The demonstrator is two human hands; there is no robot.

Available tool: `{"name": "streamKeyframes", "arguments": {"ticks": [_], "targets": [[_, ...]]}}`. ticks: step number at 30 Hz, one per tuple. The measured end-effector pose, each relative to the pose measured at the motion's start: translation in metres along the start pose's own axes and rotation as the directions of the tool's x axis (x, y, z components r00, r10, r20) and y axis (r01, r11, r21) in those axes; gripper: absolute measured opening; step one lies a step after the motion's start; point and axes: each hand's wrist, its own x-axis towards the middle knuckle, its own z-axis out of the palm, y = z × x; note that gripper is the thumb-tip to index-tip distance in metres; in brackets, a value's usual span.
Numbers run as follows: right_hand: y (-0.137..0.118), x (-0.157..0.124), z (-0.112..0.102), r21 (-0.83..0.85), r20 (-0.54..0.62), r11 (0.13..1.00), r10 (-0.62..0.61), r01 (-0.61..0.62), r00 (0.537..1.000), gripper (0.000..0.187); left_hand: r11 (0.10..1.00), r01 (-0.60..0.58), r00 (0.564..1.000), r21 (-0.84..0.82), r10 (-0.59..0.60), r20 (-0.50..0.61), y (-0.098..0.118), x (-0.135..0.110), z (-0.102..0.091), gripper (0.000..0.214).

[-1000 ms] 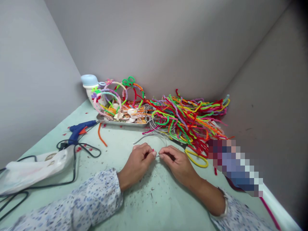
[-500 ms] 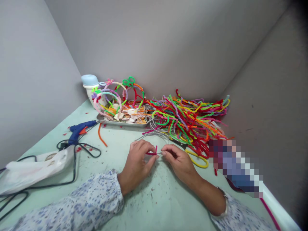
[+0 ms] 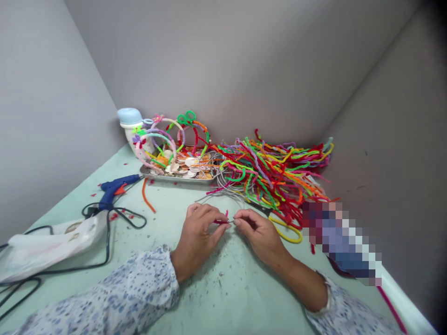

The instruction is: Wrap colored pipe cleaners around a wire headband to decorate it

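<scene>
Thumb and forefinger of my left hand (image 3: 199, 237) pinch a short dark-pink pipe cleaner (image 3: 220, 222), whose one tip sticks up beside the forefinger. My right hand (image 3: 260, 237) is closed in a pinch on a thin grey wire (image 3: 231, 221) that runs out of the pink piece. The two hands' fingertips are a small gap apart, low over the table. How the pipe cleaner goes round the wire is too small to tell. Just right of my right hand lie scissors with yellow handles (image 3: 286, 231), partly under a heap of pipe cleaners.
Behind the hands stand a metal tray (image 3: 178, 177) of shell-like pieces with decorated hoops, grey wire loops (image 3: 226, 179) and the multicoloured pipe-cleaner heap (image 3: 272, 163). At left lie a blue glue gun (image 3: 113, 188), its black cord and a white plastic bag (image 3: 59, 242). A lidded bottle (image 3: 131, 125) stands farther back.
My left fingers have closed down a little over the pink pipe cleaner, and less of it shows. The right hand has hardly moved.
</scene>
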Motion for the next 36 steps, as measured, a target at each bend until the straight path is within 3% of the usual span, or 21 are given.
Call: {"name": "streamKeyframes", "arguments": {"ticks": [25,36], "targets": [[-0.0003,-0.0006,-0.0001,0.028,0.007,0.999,0.021,-0.021,1.0,0.017,0.999,-0.048,0.997,0.025,0.05,-0.059,-0.0021,0.0009,0.0009,0.01],[-0.0015,-0.0002,-0.0001,-0.007,0.006,1.0,-0.012,0.012,1.0,0.014,0.999,0.014,0.999,-0.031,-0.012,0.041,-0.0021,0.0024,0.0006,0.008]]}}
